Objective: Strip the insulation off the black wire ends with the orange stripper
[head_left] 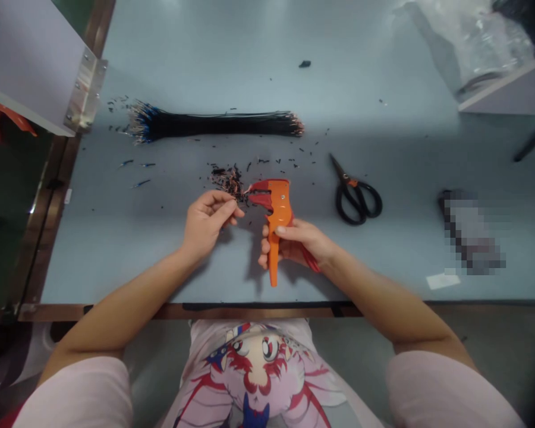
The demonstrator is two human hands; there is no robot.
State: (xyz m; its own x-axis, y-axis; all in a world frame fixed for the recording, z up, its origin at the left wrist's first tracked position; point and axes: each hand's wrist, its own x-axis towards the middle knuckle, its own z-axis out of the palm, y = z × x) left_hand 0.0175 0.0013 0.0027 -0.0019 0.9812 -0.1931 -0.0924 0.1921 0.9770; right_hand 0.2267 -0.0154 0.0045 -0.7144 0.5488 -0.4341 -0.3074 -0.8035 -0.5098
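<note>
Head view, left hand fingers pinched shut beside orange stripper, right hand gripping it

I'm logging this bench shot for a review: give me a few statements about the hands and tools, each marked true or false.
1. The right hand grips the orange plastic wire stripper. True.
2. The black-handled scissors lie left of the stripper. False: they lie to its right, untouched.
3. The left hand is pinched shut near the stripper's head. True.
4. The long bundle of black wires rests in the person's lap. False: it lies on the grey-blue table, beyond both hands.
</note>
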